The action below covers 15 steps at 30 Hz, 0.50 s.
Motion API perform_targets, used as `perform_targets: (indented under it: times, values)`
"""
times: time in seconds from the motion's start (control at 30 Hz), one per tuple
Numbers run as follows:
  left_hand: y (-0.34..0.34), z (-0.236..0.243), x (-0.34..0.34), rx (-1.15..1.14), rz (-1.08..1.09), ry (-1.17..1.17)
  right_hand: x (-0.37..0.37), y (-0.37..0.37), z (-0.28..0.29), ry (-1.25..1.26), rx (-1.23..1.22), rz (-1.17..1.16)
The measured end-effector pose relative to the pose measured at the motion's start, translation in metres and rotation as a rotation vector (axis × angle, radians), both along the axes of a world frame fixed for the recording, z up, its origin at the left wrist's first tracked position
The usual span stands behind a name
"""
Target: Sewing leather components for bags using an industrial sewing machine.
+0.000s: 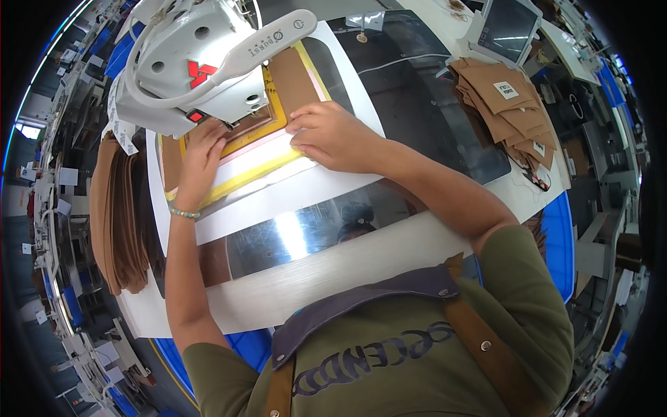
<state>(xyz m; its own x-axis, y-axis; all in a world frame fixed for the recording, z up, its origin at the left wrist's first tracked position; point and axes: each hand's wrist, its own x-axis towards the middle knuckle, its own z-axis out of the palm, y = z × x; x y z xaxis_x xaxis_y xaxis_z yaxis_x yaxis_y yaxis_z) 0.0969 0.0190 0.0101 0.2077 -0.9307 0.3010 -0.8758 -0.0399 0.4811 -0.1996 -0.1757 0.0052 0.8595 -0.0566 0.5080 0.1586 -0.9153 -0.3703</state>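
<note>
A white sewing machine head overhangs a layered template with yellow borders, brown panels and pink strips. My left hand rests on the template's left part beside the machine's lower edge, fingers extended, some tips partly hidden. My right hand lies on the right side of the template, fingers apart and slightly bent, tips at the yellow border. The template sits on a white sheet over the machine bed. The stitching point under the head is mostly hidden.
Brown fabric pieces are stacked at the left edge, and labelled brown pieces at the right. A screen stands back right. A dark plate lies right of the template. Blue bins are below the table, with other workstations around.
</note>
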Motion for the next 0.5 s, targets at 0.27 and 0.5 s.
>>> perform_targets:
  times: [0.27, 0.5]
  values:
    - [0.063, -0.020, 0.089, 0.116, 0.430, -0.337, -0.007, -0.004, 0.013, 0.059, -0.044, -0.006]
    - [0.079, -0.022, 0.104, 0.199, 0.374, -0.294, -0.056, -0.026, 0.035, 0.200, -0.008, -0.014]
